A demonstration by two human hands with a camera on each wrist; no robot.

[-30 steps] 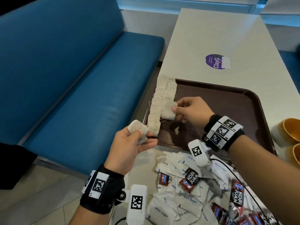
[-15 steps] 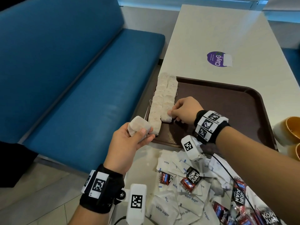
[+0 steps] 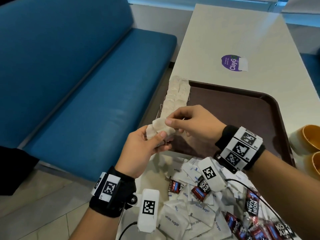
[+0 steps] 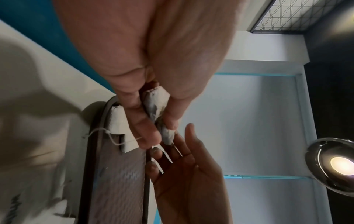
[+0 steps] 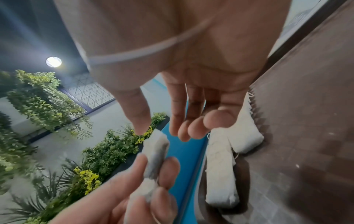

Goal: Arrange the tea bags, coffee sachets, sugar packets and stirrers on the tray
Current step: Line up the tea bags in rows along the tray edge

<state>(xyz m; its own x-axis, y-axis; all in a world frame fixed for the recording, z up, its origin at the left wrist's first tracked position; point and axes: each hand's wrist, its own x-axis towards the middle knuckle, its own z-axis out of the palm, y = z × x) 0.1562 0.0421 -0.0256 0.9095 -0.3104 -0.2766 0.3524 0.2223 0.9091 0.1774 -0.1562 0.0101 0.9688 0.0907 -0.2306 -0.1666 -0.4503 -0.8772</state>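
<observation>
My left hand (image 3: 161,139) pinches a small bunch of beige tea bags (image 3: 159,127) between thumb and fingers, just off the near left corner of the brown tray (image 3: 242,110). My right hand (image 3: 174,126) has come over to it; its thumb touches the top tea bag (image 5: 155,151) while its fingers (image 5: 182,130) stay loosely extended and apart from it. Two rows of tea bags (image 3: 176,96) lie along the tray's left edge. White sugar packets (image 3: 174,220) and red coffee sachets (image 3: 251,203) are heaped on the table near me. No stirrers are in sight.
Two orange cups (image 3: 308,139) stand at the tray's right edge. A purple sticker (image 3: 233,63) sits on the white table beyond the tray. A blue bench (image 3: 86,84) runs along the table's left side. A black cable crosses the packet heap.
My right hand left the tea bag it laid at the near end of the second row and came back to my left hand. My left hand rose slightly with its tea bags.
</observation>
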